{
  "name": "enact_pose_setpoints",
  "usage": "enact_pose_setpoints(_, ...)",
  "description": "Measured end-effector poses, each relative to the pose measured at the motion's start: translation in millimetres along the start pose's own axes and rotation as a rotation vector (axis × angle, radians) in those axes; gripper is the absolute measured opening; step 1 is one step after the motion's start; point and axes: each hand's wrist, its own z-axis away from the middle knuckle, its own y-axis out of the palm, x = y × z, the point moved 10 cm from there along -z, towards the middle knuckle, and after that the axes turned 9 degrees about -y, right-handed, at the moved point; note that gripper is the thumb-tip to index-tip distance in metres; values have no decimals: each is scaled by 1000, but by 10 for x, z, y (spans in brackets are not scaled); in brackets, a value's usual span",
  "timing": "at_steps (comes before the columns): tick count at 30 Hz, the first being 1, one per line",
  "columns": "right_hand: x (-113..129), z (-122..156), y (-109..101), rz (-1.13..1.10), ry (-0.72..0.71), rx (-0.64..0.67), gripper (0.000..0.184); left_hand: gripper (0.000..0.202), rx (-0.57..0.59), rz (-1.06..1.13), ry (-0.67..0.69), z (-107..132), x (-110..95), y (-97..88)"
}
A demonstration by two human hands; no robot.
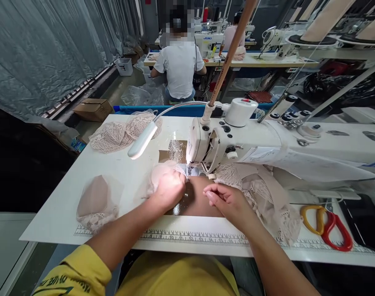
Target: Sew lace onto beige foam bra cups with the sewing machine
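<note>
My left hand (171, 190) is closed in a fist on a piece of pale pink lace fabric (158, 176), just left of the needle area of a white sewing machine (236, 142). Most of that fabric's edge is hidden under the fingers. To the right of the needle, my right hand (226, 200) hovers over the brown bed plate (202, 197), fingers loosely curled and apart, with nothing visible in them. Beside it, a heap of beige lace (261, 189) lies under the machine arm.
A sheer piece with a beige cup (96, 197) lies at left; more lace (113, 133) sits behind it. A lamp (143, 139) arches over the table. Scissors with yellow and red handles (337, 232) and a black phone-like object (364, 218) lie at right. A person (179, 68) sits ahead.
</note>
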Motion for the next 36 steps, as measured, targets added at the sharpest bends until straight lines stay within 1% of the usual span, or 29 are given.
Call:
enact_pose_setpoints(1,5,-61,16,73,-13,17,21,21,32,-57,8,-19,-35,155)
enact_pose_setpoints(2,3,-118,31,150,-24,28,21,22,51,-110,19,-13,-73,267)
enact_pose_setpoints(4,5,-214,81,289,-66,44,23,22,76,-206,38,56,-149,394)
enact_pose_setpoints(7,51,-283,260,430,-177,84,30,23,89,-426,58,192,-241,452)
enact_pose_setpoints(9,76,-281,417,526,-243,128,32,23,98,-574,73,257,-272,453)
enact_pose_setpoints(10,81,-272,487,586,-267,149,31,23,105,-610,83,281,-280,434)
enact_pose_setpoints(12,81,-253,578,713,-296,170,26,22,143,-571,106,320,-286,354)
enact_pose_setpoints(13,81,-245,601,766,-304,173,23,23,191,-514,114,339,-277,306)
enact_pose_setpoints(14,79,-237,618,805,-312,181,22,25,268,-434,116,360,-260,268)
enact_pose_setpoints(17,73,-224,615,866,-318,184,22,34,587,-116,113,435,-223,218)
enact_pose_setpoints(18,70,-222,604,876,-317,177,23,33,630,-21,112,420,-219,183)
enact_pose_setpoints(19,69,-222,592,885,-318,165,23,30,604,47,120,364,-210,128)
enact_pose_setpoints(20,70,-221,581,894,-323,150,23,27,521,81,138,284,-191,65)
enact_pose_setpoints(22,70,-220,576,912,-339,125,25,23,301,48,202,147,-133,-19)
enact_pose_setpoints(23,70,-221,577,921,-348,113,28,24,220,0,250,120,-111,-5)
enact_pose_setpoints(25,68,-227,572,937,-362,85,34,28,132,-107,347,122,-77,98)
enact_pose_setpoints(28,78,-248,556,956,-375,47,39,32,43,-246,440,150,-41,203)
enact_pose_setpoints(31,75,-289,540,968,-355,33,39,32,-13,-303,483,129,-43,192)
enact_pose_setpoints(33,57,-322,536,974,-324,38,40,32,-23,-307,494,81,-46,168)
enact_pose_setpoints(36,32,-363,534,983,-280,45,45,31,-1,-306,495,-10,-32,165)
